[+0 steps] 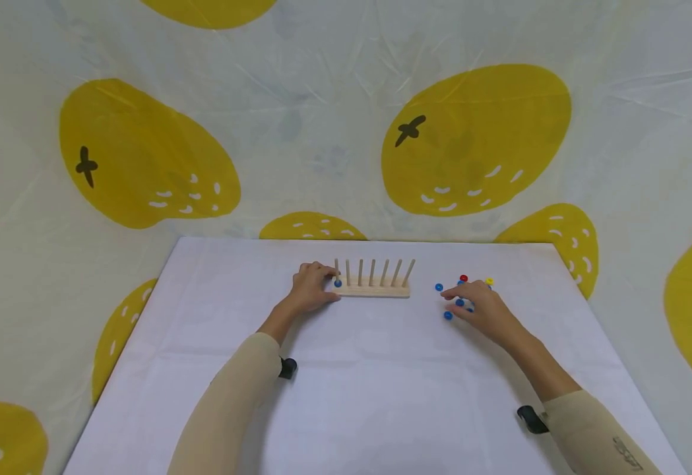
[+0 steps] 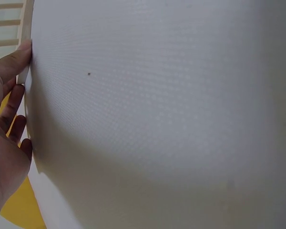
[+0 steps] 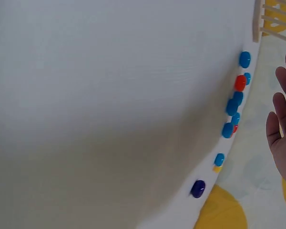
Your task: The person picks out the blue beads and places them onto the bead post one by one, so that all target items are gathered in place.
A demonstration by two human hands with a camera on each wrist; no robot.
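Note:
My left hand [image 1: 310, 288] grips the left end of a wooden peg rack [image 1: 375, 291], thumb along its front edge and fingers behind. The rack has several upright pegs in one row. A dark blue bead [image 1: 338, 284] sits low at the leftmost peg, close to those fingers. In the left wrist view the thumb [image 2: 20, 56] presses the rack's edge [image 2: 25, 24]. To the right, my right hand [image 1: 481, 308] hovers over a scatter of small beads, thumb and forefinger apart. Its fingers look loosely extended in the right wrist view, above the beads, holding nothing.
Around the right hand lie a red bead [image 1: 464, 278], a yellow bead [image 1: 489, 281] and several blue beads [image 1: 448, 315]. A dark purple bead [image 3: 198, 189] lies apart in the right wrist view. The white tabletop [image 1: 369, 389] ends at a fruit-print curtain [image 1: 322, 132].

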